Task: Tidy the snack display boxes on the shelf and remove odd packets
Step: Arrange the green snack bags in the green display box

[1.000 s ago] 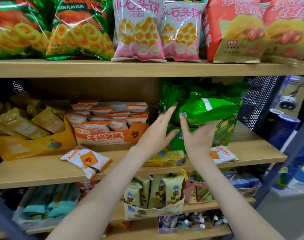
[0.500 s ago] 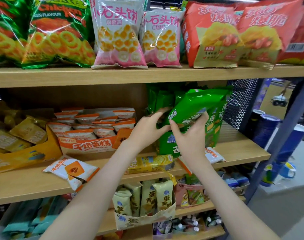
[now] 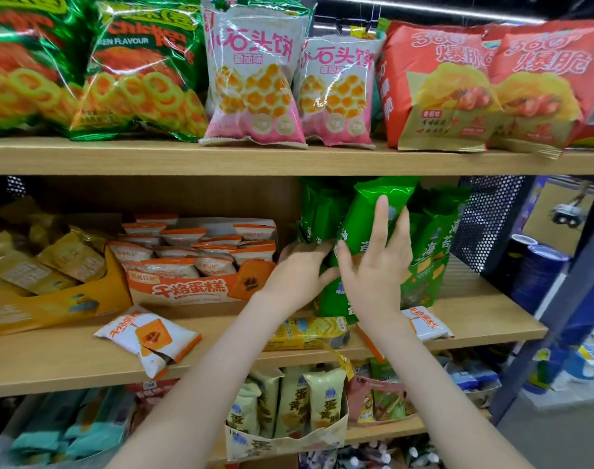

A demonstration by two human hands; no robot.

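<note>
The step in hand is judged to be the straightening of the green display box on the middle shelf: 1 green packet is being stood upright among the others in it. The right hand is laid flat on the packet's front, fingers straight and pointing up, thumb against its left edge, so it is pressed rather than gripped. The left hand is placed just beside it at the box's left front; its fingertips are hidden among the packets, so whether anything is held cannot be told. Next, the packet would need to be pushed level with its row and released. Then 3 loose items on the shelf board are likely to need removing: a white-and-orange packet to the left, a yellow packet between the forearms, and a second white-and-orange packet beside the right wrist.
</note>
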